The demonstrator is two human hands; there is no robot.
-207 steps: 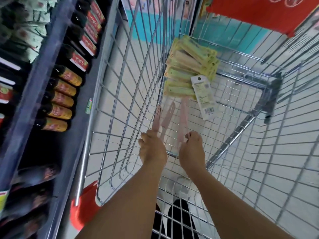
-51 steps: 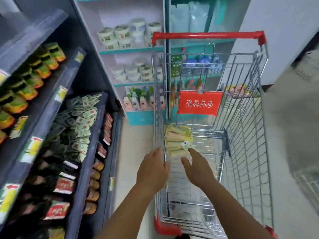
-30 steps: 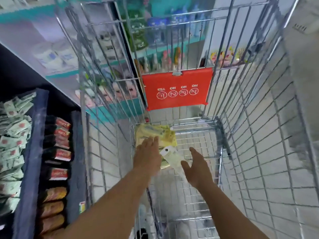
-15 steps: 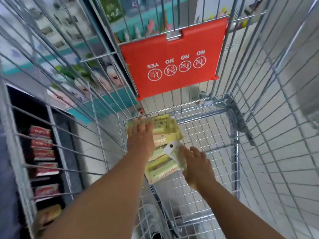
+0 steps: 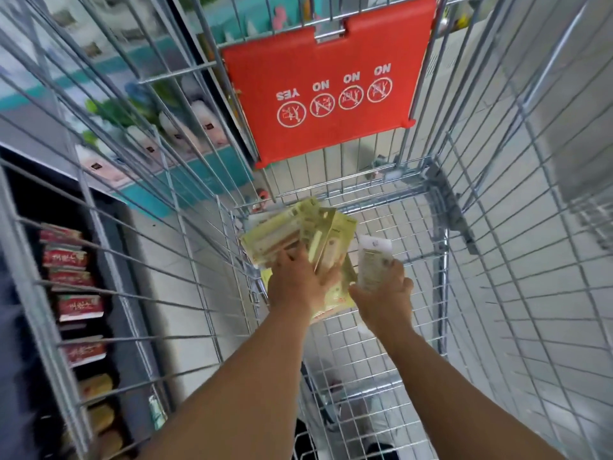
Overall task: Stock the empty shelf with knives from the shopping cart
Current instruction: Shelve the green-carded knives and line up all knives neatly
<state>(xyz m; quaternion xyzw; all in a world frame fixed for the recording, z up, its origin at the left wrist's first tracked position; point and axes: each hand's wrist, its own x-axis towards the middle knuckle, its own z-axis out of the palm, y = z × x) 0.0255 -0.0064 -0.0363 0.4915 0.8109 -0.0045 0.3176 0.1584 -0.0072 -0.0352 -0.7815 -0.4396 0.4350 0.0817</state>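
Now | left hand (image 5: 300,280) fingers curled round fanned knife packs (image 5: 292,229) | right hand (image 5: 384,290) pinches white-backed pack (image 5: 373,260) | light, stiff, slippery cards: likely grip edges | cart (image 5: 444,247)

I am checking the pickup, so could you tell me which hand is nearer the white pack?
Right. The right hand grips the white pack; the left hand is beside it on the yellow packs.

left hand (image 5: 300,280) has fanned up the yellow knife packs (image 5: 298,232); right hand (image 5: 384,293) now grips the white pack (image 5: 373,260).
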